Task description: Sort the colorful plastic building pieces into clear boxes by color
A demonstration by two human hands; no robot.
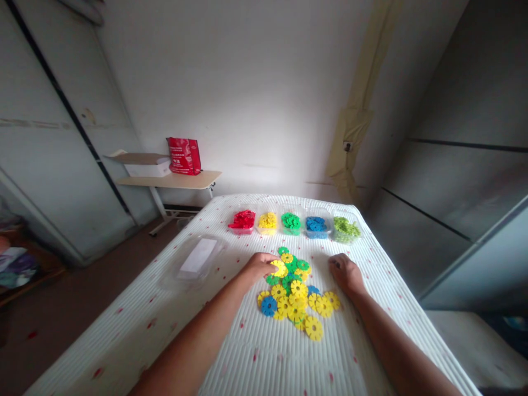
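Observation:
My left hand (261,265) pinches a yellow flower-shaped disc (279,268) at the upper left of a loose pile. Yellow discs (298,288), green discs (303,265) and a few blue discs (269,306) overlap in that pile. To the right of the pile, my right hand (347,273) rests low over the table with its fingers curled. Something small and dark shows at its fingertips, too unclear to name. Beyond the hands stands a row of clear tubs: red pieces (244,219), yellow pieces (268,220), green pieces (291,221), blue pieces (317,224) and light green pieces (345,227).
A clear plastic lid (175,275) with a white paper strip (198,256) lies on the left of the white ribbed tablecloth (256,363). Further back, a side table (193,180) bears a red bag (183,156) and a white box (144,169). A wall rises behind.

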